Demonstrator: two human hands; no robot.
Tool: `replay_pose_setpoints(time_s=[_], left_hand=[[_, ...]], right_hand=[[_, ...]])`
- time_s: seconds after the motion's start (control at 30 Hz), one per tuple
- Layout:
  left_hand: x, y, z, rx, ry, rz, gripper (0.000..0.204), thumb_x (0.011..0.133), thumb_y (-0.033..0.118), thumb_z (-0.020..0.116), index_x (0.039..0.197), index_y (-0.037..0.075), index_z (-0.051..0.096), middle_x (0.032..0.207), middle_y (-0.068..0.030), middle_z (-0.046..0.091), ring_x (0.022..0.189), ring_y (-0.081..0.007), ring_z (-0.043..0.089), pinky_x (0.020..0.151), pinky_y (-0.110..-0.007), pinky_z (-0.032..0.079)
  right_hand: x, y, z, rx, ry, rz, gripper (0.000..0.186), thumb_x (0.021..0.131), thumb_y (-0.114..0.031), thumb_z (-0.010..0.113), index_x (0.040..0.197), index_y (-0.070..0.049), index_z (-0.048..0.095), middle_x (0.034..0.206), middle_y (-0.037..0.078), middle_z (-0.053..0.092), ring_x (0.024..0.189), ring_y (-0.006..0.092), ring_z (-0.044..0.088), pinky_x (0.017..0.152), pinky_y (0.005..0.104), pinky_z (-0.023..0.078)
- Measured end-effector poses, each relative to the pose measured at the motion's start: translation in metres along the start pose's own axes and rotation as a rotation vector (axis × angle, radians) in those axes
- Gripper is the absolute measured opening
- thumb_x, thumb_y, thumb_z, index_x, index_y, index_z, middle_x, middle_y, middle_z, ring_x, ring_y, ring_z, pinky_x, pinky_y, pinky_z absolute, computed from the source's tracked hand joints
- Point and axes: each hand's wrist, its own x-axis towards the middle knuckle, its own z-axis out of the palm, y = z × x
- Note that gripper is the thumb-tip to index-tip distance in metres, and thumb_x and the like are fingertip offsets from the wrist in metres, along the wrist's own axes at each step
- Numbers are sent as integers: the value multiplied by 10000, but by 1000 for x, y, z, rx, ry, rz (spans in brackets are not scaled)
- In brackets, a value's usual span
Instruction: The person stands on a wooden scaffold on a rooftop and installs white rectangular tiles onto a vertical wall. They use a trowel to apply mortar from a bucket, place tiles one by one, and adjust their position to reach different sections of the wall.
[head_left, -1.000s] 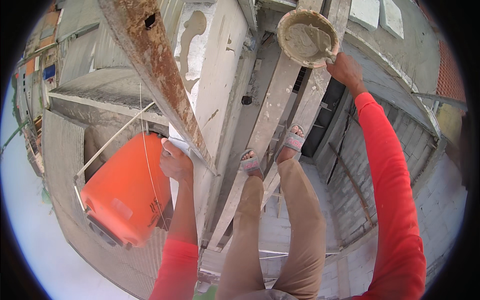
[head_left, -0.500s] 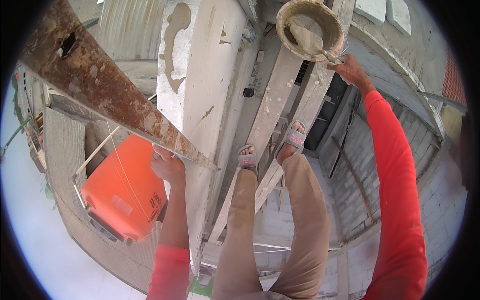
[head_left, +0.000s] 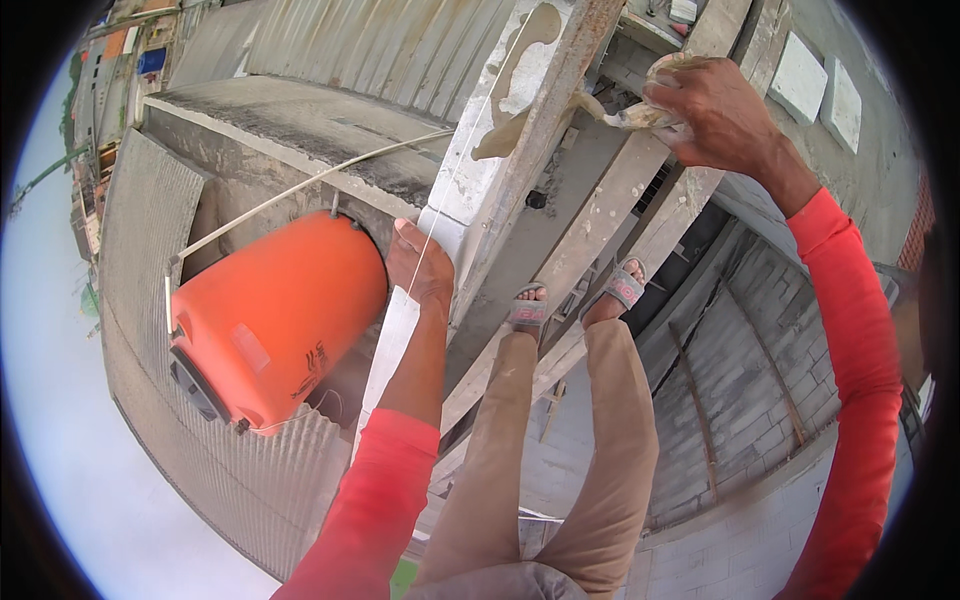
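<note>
My right hand (head_left: pixel 715 115) is closed around the handle of a mortar-smeared trowel (head_left: pixel 605 112), held out over the planks. The trowel's blade reaches left to the white block wall (head_left: pixel 455 190), partly behind a rusty metal bar (head_left: pixel 560 90). A wet grey mortar patch (head_left: pixel 535 45) lies on the wall top beside the blade. My left hand (head_left: pixel 420 262) rests on the wall, left of the bar, fingers bent but apart and nothing seen in them. A thin string (head_left: pixel 480 115) runs along the wall and across that hand.
My sandalled feet stand on two narrow planks (head_left: pixel 590 215) above a deep drop. A large orange tank (head_left: pixel 280 310) lies left of the wall, near a pale pipe (head_left: pixel 300 190) and corrugated roofing (head_left: pixel 200 440). Two white slabs (head_left: pixel 800 70) are at the upper right.
My right hand has lifted the trowel out of the mortar bucket and swung it left to the wall. My left hand now lies on the wall. The view has shifted, and the bucket no longer shows.
</note>
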Motion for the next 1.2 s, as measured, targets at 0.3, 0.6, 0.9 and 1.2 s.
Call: replay_pose_setpoints(time_s=[0.3, 0.6, 0.9, 1.2], left_hand=[[1, -15, -4, -120, 29, -27, 588, 1099, 464, 354, 1163, 28, 742, 1083, -220, 765, 1024, -430, 713, 919, -504, 538], [4, -7, -6, -85, -11, -120, 589, 1088, 470, 350, 1114, 40, 751, 1129, -198, 760, 1072, -440, 689, 925, -528, 523], [5, -5, -1, 111, -7, -72, 548, 1077, 458, 406, 1110, 37, 755, 1055, -238, 761, 1002, -479, 702, 888, -556, 528], [7, -19, 12, 291, -18, -72, 500, 1078, 403, 442, 980, -7, 711, 922, -203, 725, 871, -458, 656, 777, -569, 483]], right_hand=[[80, -13, 28, -284, -41, -220, 603, 854, -345, 866, 1404, -208, 660, 1467, 65, 634, 1403, 283, 567, 1282, 497, 348], [77, 43, 1, -338, -54, -109, 542, 835, -288, 855, 1343, -161, 715, 1457, 107, 645, 1379, 323, 580, 1221, 492, 412], [-95, 15, 13, 12, 13, 822, 395, 849, -281, 763, 1196, -93, 782, 1029, 190, 780, 966, 419, 735, 872, 510, 570], [-172, 104, 177, -268, -291, 1043, 161, 851, -179, 701, 931, -51, 757, 983, 220, 776, 961, 392, 762, 809, 514, 596]])
